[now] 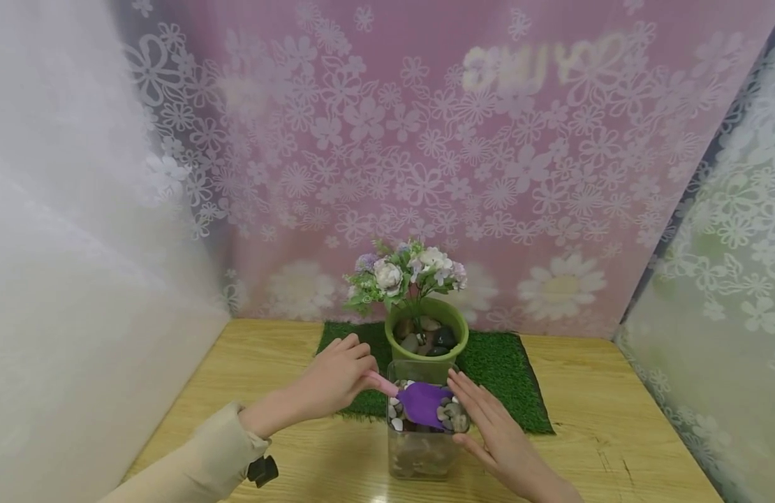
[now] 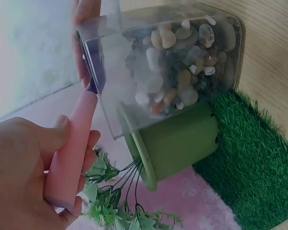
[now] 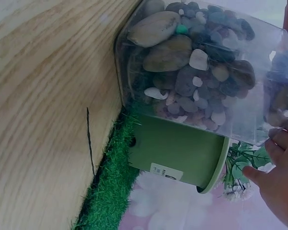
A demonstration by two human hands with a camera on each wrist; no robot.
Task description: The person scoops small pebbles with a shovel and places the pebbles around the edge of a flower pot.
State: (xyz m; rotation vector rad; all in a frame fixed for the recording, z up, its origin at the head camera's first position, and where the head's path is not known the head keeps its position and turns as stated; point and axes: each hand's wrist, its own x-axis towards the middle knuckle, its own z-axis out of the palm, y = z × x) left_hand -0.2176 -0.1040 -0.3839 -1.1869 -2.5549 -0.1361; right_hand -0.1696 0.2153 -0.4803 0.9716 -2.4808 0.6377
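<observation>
My left hand grips the pink handle of a toy-like garden trowel with a purple scoop. The scoop lies inside the top of a clear plastic container, tilted toward the right wall, with pebbles at its front edge. Mixed pebbles and larger stones show through the container's walls. At the container's right rim, my right hand touches with its fingers extended. Only part of the scoop shows in the left wrist view.
Just behind the container stands a green flowerpot with stones and artificial flowers. It sits on a green artificial grass mat. The wooden table is bordered by a pink floral backdrop and pale side curtains.
</observation>
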